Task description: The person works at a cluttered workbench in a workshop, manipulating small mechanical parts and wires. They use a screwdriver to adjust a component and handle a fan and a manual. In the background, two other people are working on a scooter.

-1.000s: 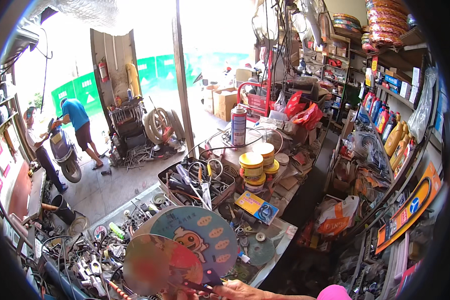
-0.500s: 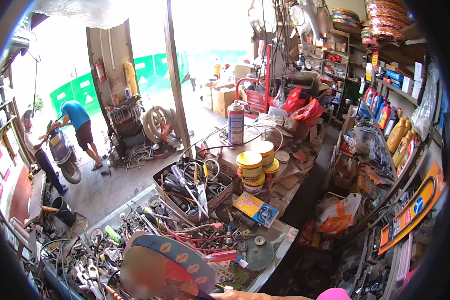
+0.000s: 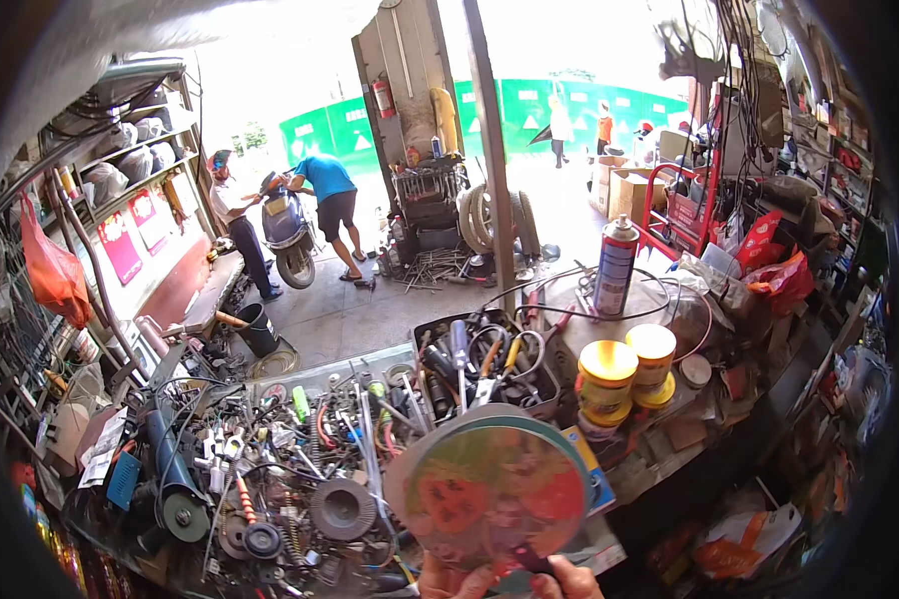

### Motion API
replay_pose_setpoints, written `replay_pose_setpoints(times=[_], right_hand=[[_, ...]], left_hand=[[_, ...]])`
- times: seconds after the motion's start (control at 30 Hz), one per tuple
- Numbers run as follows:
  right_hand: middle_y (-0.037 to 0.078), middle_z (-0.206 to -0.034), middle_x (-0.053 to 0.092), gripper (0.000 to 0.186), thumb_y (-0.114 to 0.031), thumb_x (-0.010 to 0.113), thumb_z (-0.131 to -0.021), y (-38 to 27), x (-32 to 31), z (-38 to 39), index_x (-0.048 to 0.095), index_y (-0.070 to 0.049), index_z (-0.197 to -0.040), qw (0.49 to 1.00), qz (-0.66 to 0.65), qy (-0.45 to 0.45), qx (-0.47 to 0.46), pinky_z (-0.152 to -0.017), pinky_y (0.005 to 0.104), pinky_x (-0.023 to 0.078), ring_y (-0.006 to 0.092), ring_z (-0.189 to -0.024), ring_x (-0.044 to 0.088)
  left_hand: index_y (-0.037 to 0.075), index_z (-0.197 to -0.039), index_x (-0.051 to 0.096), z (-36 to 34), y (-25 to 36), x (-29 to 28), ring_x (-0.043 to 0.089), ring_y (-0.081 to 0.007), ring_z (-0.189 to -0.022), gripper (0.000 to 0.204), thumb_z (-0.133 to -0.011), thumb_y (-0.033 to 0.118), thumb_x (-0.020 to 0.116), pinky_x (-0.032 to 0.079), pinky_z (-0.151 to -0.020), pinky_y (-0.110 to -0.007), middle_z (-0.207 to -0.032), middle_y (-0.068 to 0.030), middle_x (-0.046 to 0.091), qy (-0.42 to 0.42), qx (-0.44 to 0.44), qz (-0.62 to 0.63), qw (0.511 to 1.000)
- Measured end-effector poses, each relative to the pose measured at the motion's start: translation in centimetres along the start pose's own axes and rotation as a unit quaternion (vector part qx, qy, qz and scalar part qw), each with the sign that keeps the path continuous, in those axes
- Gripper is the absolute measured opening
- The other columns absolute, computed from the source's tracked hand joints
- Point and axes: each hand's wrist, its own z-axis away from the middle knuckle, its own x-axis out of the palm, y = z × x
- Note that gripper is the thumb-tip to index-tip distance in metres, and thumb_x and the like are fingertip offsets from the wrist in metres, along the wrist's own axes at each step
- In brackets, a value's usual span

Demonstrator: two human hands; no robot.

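Note:
A round hand fan (image 3: 489,484) with a printed, colourful face stands upright at the front edge of the bench. Below it, my left hand (image 3: 453,581) is closed on the fan's lower edge. To its right, my right hand (image 3: 571,579) has its fingers closed round the base of the dark handle. The lower parts of both hands run out of the picture. Part of a tool tray (image 3: 544,391) and a blue and yellow box (image 3: 597,474) is hidden behind the fan.
Loose tools and parts cover the bench, among them an angle grinder (image 3: 170,454) and a grey disc (image 3: 343,507). Yellow tins (image 3: 606,387) and a spray can (image 3: 616,270) stand at the right. Two people, one in a blue shirt (image 3: 325,178), are by a scooter (image 3: 286,225).
My view has swung left, so the bench and doorway sit further right. The fan has moved right and turned its face toward me. Both hands now show at it; before, one forearm showed.

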Motion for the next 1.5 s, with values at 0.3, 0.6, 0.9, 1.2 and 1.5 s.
replay_pose_setpoints(times=[0.3, 0.6, 0.9, 1.2, 1.5], right_hand=[[-0.005, -0.056, 0.033, 0.029, -0.038, 0.054, -0.103, 5.1, -15.5, 2.1, 0.056, -0.01, -0.094, 0.901, -0.267, 0.329, 0.091, -0.037, 0.0227, 0.024, 0.0066, -0.042, 0.03], [-0.004, -0.056, 0.034, 0.024, -0.031, 0.054, -0.103, 5.9, -17.8, 0.9, 0.056, -0.01, -0.092, 0.833, -0.334, 0.436, 0.061, -0.034, 0.0234, 0.024, 0.0068, -0.04, 0.028], [-0.004, -0.053, 0.027, 0.036, -0.043, 0.049, -0.103, 7.2, -20.1, -3.0, 0.047, -0.011, -0.086, 0.864, -0.284, 0.415, 0.022, -0.033, 0.0243, 0.014, 0.0055, -0.035, 0.019], [-0.004, -0.056, 0.034, 0.021, -0.027, 0.056, -0.101, 10.7, -32.0, -4.5, 0.052, -0.009, -0.09, 0.852, -0.292, 0.432, -0.051, -0.034, 0.0249, 0.025, 0.0082, -0.039, 0.03], [-0.006, -0.059, 0.033, 0.011, -0.019, 0.057, -0.1, 13.5, -50.0, -6.4, 0.054, -0.008, -0.1, 0.799, -0.322, 0.502, -0.074, -0.037, 0.0213, 0.026, 0.0046, -0.043, 0.03]], left_hand=[[0.004, -0.134, 0.045, 1.5, -8.0, 11.0, 0.062, -0.0114, -0.088, 0.046, -0.093, -0.002, 0.063, 0.053, -0.078, -0.025, -0.102, -0.0068, 0.063, -0.214, -0.193, 0.012, 0.958], [0.002, -0.105, 0.066, -0.6, -8.4, 11.4, 0.06, -0.0073, -0.067, 0.014, -0.097, 0.012, 0.065, 0.05, -0.059, -0.023, -0.081, -0.0016, 0.066, -0.224, -0.232, -0.174, 0.93], [0.001, -0.082, 0.066, 0.0, -9.2, 12.0, 0.044, -0.0026, -0.059, 0.02, -0.096, 0.014, 0.067, 0.037, -0.05, -0.024, -0.063, 0.0064, 0.052, -0.218, -0.163, -0.251, 0.929], [0.004, -0.111, 0.061, -1.6, -16.5, 22.5, 0.053, -0.0017, -0.066, 0.019, -0.094, 0.007, 0.068, 0.043, -0.057, -0.02, -0.076, 0.0045, 0.059, -0.22, -0.207, -0.151, 0.941], [0.003, -0.125, 0.054, -2.6, -23.8, 37.5, 0.056, -0.0053, -0.071, 0.032, -0.095, 0.007, 0.066, 0.046, -0.063, -0.022, -0.079, 0.0017, 0.059, -0.287, -0.261, -0.169, 0.906]])
